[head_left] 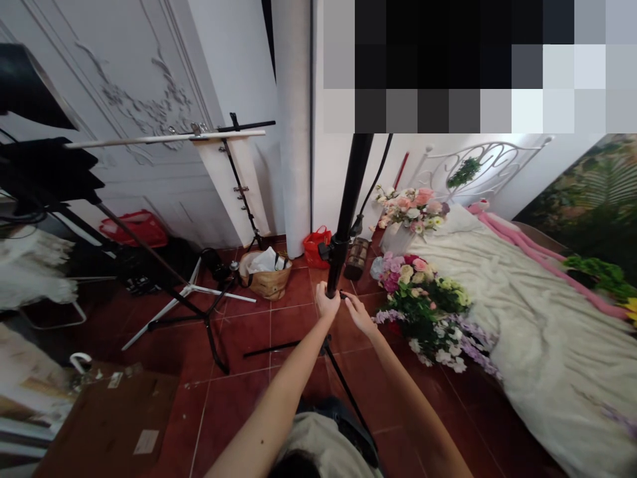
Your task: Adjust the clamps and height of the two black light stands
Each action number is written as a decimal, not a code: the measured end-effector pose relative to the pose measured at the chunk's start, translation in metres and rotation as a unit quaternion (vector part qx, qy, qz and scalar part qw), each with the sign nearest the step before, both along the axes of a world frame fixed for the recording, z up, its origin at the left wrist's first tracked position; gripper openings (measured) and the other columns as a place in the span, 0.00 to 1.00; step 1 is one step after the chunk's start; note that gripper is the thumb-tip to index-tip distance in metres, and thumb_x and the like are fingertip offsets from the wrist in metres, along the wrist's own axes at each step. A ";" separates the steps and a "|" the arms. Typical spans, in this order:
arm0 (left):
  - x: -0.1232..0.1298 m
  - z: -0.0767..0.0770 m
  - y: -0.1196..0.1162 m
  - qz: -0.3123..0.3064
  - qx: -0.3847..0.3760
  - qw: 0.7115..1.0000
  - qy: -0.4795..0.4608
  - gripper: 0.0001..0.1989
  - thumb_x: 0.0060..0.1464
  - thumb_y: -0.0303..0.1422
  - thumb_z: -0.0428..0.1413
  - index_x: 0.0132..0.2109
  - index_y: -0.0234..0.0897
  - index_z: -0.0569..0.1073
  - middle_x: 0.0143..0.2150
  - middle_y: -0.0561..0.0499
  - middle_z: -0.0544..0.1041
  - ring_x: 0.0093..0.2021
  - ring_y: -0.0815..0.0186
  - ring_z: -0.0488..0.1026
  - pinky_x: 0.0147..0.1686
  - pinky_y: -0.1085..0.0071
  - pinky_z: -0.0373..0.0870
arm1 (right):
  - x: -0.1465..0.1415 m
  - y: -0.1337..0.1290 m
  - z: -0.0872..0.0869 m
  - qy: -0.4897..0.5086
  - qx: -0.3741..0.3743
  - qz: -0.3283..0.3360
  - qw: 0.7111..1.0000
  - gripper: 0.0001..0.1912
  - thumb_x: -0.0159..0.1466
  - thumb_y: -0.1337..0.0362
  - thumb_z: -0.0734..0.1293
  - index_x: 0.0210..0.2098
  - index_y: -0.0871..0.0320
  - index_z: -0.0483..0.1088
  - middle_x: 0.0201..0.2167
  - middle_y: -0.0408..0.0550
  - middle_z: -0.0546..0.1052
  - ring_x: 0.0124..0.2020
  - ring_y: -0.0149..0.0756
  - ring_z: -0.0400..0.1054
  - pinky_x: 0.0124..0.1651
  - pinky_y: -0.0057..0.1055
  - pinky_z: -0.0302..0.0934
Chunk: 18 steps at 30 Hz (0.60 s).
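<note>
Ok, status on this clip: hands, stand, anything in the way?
Left hand wrapped around black stand, right hand at its side. Legs spread on red tiles. Flowers close on right, possible snag.

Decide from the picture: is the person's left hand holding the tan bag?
No: the left hand is wrapped around the black pole, while the tan bag stands apart on the red tiled floor.

Left hand (328, 302) grips black stand (343, 219); right hand (359, 315) is at its knob (344, 295). Flowers (419, 284) sit beside bed (542, 345) on the right. Basket (269, 282) and red bag (316, 249) sit on floor (233, 405) beyond.
</note>
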<state>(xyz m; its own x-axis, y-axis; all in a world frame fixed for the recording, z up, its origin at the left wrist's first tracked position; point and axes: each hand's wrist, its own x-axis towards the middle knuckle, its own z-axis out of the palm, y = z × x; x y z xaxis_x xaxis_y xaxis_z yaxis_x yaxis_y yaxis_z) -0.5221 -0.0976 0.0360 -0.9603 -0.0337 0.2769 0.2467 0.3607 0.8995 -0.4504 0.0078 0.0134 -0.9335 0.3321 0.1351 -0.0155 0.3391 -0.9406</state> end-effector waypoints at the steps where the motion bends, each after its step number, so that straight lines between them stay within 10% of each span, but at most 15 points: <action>1: 0.000 -0.001 -0.001 -0.008 0.004 1.000 -0.002 0.07 0.44 0.28 0.56 0.30 0.39 0.64 0.30 0.54 0.64 0.32 0.68 0.66 0.36 0.72 0.63 | -0.002 -0.001 -0.003 0.001 0.005 -0.003 1.000 0.24 0.61 0.46 0.57 0.48 0.54 0.68 0.46 0.50 0.74 0.48 0.40 0.66 0.53 0.40 0.57; 13: -0.006 -0.012 -0.011 -0.148 0.078 0.981 -0.096 0.10 0.47 0.38 0.57 0.32 0.37 0.67 0.28 0.54 0.69 0.30 0.69 0.68 0.33 0.73 0.66 | -0.017 -0.007 -0.007 -0.069 -0.043 -0.037 0.996 0.28 0.60 0.40 0.53 0.28 0.57 0.69 0.25 0.47 0.73 0.31 0.39 0.67 0.42 0.34 0.59; 18: -0.009 -0.017 -0.013 -0.178 0.105 0.972 -0.112 0.11 0.47 0.38 0.56 0.33 0.35 0.68 0.27 0.53 0.71 0.28 0.69 0.69 0.31 0.73 0.67 | -0.005 -0.014 0.024 0.016 0.019 -0.096 0.995 0.23 0.59 0.45 0.60 0.41 0.59 0.67 0.37 0.52 0.74 0.38 0.38 0.67 0.45 0.36 0.60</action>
<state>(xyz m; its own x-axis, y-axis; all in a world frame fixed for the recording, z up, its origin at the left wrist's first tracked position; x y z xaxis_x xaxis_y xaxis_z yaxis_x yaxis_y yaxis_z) -0.5312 -0.1110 0.0189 -0.9570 0.2782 0.0821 0.1114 0.0915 0.9896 -0.4556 -0.0060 0.0371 -0.8478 0.4988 0.1801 0.0226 0.3732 -0.9275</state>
